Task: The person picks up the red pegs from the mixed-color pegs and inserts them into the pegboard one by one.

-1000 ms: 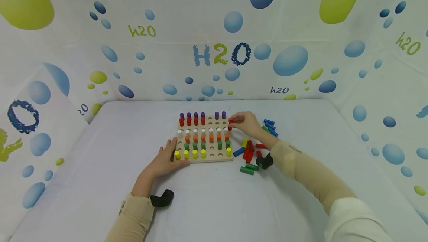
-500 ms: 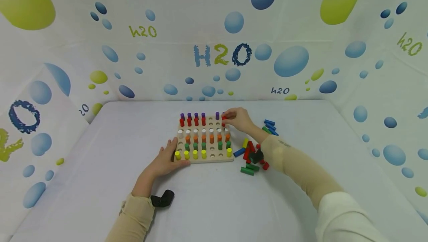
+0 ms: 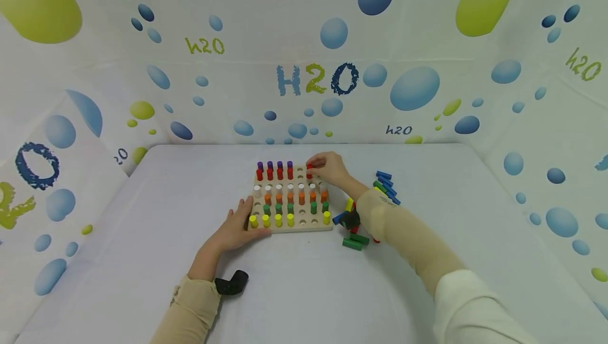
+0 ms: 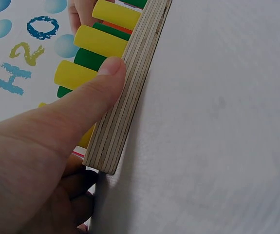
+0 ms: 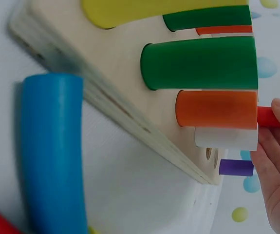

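A wooden pegboard (image 3: pixel 304 229) lies on the white table, with rows of purple, red, white, orange, green and yellow pegs standing in it. My left hand (image 3: pixel 233 232) holds its near left corner; in the left wrist view the thumb (image 4: pixel 113 68) presses the front edge beside the yellow pegs. Over the right part of the red row, my right hand (image 3: pixel 332 169) pinches an upright red peg (image 3: pixel 309 171) between thumb and fingers. The right wrist view shows this hand behind the orange peg (image 5: pixel 217 109), near a purple peg (image 5: pixel 235 167). Whether the red peg's lower end is in a hole is hidden.
Loose pegs lie right of the board: green ones (image 3: pixel 352 244) in front, several blue ones (image 3: pixel 386 176) farther back, and red and yellow ones partly hidden under my right forearm. Close to the board's right side lies a blue peg (image 5: pixel 54 151). A patterned backdrop stands behind the table.
My right hand has moved left with the red peg, from beside the board's right edge to over the red row. The left hand has stayed at the corner.
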Demonstrator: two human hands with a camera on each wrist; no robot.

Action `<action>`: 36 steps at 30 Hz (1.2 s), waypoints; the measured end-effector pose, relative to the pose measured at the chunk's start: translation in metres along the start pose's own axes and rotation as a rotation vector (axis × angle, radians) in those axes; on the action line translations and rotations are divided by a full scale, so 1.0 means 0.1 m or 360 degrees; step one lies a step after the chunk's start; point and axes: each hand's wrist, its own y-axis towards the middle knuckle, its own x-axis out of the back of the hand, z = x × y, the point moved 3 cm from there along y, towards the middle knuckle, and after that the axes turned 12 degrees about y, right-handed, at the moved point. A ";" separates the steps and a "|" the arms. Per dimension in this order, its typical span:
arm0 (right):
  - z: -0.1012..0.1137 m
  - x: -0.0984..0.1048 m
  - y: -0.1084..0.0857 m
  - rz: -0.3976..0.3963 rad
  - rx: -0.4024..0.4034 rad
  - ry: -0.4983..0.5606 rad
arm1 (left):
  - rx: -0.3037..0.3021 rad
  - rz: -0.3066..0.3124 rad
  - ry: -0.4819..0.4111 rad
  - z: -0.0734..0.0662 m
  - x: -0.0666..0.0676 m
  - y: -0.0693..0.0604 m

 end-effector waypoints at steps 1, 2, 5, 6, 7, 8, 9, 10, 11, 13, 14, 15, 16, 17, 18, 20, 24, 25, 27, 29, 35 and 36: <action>0.00 -0.01 0.01 0.0000 0.0002 0.0005 | -0.0008 -0.0004 0.0011 0.00 0.00 0.00; -0.01 -0.02 0.02 -0.0002 0.0008 0.0006 | -0.0012 -0.0009 0.0020 0.01 0.00 0.01; -0.02 -0.04 0.05 -0.0002 0.0015 0.0015 | -0.0023 -0.0018 0.0041 0.01 0.00 0.01; -0.03 -0.05 0.06 0.0002 0.0011 0.0022 | -0.0023 -0.0017 0.0044 0.01 0.00 0.01; -0.04 -0.06 0.08 0.0006 0.0003 0.0027 | -0.0022 -0.0017 0.0045 0.02 0.00 0.01; -0.04 -0.08 0.09 0.0011 -0.0008 0.0023 | -0.0022 -0.0017 0.0044 0.02 0.00 0.01; -0.04 -0.09 0.10 0.0017 -0.0019 0.0024 | -0.0023 -0.0017 0.0044 0.02 0.00 0.01; -0.04 -0.11 0.10 0.0022 -0.0033 0.0031 | -0.0023 -0.0017 0.0041 0.02 0.00 0.01; -0.04 -0.12 0.11 0.0027 -0.0042 0.0031 | -0.0024 -0.0017 0.0040 0.01 0.00 0.01; -0.02 -0.14 0.12 0.0037 -0.0043 0.0035 | -0.0025 -0.0018 0.0042 0.01 0.00 0.01; -0.02 -0.15 0.13 0.0041 -0.0040 0.0037 | -0.0026 -0.0018 0.0046 0.01 0.00 0.01; -0.01 -0.16 0.13 0.0044 -0.0033 0.0046 | -0.0029 -0.0019 0.0047 0.00 0.00 0.01; 0.00 -0.17 0.13 0.0047 -0.0026 0.0053 | -0.0032 -0.0019 0.0048 0.00 0.00 0.01; 0.00 -0.17 0.13 0.0049 -0.0015 0.0051 | -0.0033 -0.0018 0.0049 0.00 0.00 0.01; 0.00 -0.17 0.14 0.0050 -0.0008 0.0052 | -0.0031 -0.0017 0.0048 0.00 0.00 0.01; 0.01 -0.17 0.13 0.0049 -0.0004 0.0050 | -0.0029 -0.0017 0.0044 0.00 0.01 0.01; 0.01 -0.19 0.13 0.0055 -0.0022 0.0035 | -0.0022 -0.0016 0.0031 0.00 0.02 0.00; 0.01 -0.19 0.13 0.0060 -0.0032 0.0037 | -0.0024 -0.0016 0.0031 0.00 0.02 0.00; 0.01 -0.20 0.14 0.0065 -0.0049 0.0036 | -0.0029 -0.0014 0.0029 -0.01 0.02 0.00; 0.02 -0.21 0.14 0.0065 -0.0053 0.0022 | -0.0028 -0.0013 0.0029 -0.01 0.02 0.00; 0.03 -0.23 0.14 0.0091 -0.0080 0.0009 | -0.0024 -0.0015 0.0022 -0.01 0.02 -0.01; 0.03 -0.23 0.14 0.0100 -0.0095 0.0016 | -0.0022 -0.0014 0.0022 -0.01 0.02 -0.01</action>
